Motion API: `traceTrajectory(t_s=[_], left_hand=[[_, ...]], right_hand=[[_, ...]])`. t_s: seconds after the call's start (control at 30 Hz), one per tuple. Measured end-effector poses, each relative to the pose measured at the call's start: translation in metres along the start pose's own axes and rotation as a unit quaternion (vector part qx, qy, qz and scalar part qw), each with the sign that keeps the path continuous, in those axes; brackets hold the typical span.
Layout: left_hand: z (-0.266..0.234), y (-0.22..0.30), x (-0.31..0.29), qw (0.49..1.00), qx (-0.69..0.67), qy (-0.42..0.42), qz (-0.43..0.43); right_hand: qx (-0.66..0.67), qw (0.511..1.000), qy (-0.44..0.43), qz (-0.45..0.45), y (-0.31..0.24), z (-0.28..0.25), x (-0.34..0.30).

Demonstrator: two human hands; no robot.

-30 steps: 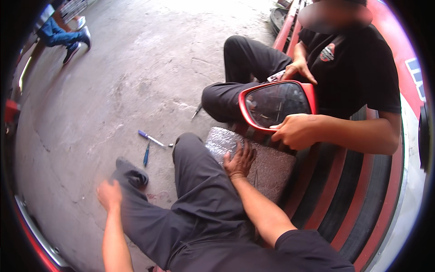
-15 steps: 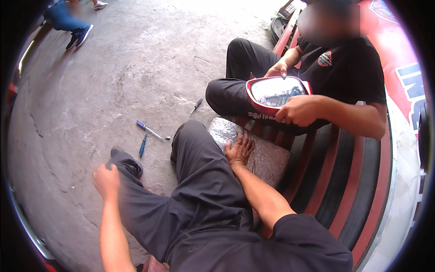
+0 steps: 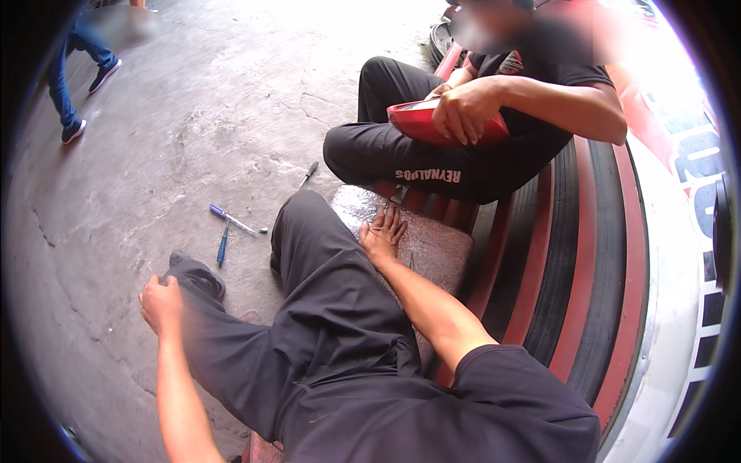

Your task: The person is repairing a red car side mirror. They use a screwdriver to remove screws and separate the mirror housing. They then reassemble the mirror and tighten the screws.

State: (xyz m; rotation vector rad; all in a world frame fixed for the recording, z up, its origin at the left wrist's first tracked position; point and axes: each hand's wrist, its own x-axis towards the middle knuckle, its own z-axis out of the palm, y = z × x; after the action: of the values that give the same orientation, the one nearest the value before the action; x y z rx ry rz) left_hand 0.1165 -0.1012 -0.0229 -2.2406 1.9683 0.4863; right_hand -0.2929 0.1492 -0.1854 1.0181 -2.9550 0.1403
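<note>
My left hand rests at the lower part of my bent left leg, its fingers curled around the dark trouser leg; the fingertips are partly hidden. My right hand lies flat, fingers spread, on a shiny silver-wrapped pad on the bench beside my right knee. Across from me a seated person in black holds a red-cased vehicle side mirror in both hands, its red back tilted toward me. A blurred patch hides part of that person.
On the concrete floor lie a purple-and-clear pen, a blue-handled screwdriver, a small dark cap and a dark pen. The slatted red-and-black bench runs along the right. Someone in jeans stands at far left.
The view has shifted, moving the scene slightly left and up. The other person has tipped the mirror so its red back shows. The person in jeans has changed stance. My hands keep their places.
</note>
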Motion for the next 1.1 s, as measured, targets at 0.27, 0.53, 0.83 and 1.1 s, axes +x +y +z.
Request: traceTrajectory(t_s=[0.27,0.53,0.83,1.1], left_hand=[[0.016,-0.016,0.010,0.999,0.000,0.041,0.029],[0.030,-0.024,0.012,0.992,-0.006,0.108,0.063],[0.017,-0.015,0.008,0.999,0.017,0.030,0.029],[0.024,-0.016,0.007,0.995,0.024,0.080,0.048]], right_hand=[[0.008,0.999,-0.048,0.011,-0.004,-0.009,0.001],[0.014,0.998,-0.053,0.010,-0.006,-0.011,0.001],[0.023,1.000,-0.020,0.002,-0.003,-0.003,-0.001],[0.009,0.998,0.051,-0.033,-0.001,0.006,-0.004]])
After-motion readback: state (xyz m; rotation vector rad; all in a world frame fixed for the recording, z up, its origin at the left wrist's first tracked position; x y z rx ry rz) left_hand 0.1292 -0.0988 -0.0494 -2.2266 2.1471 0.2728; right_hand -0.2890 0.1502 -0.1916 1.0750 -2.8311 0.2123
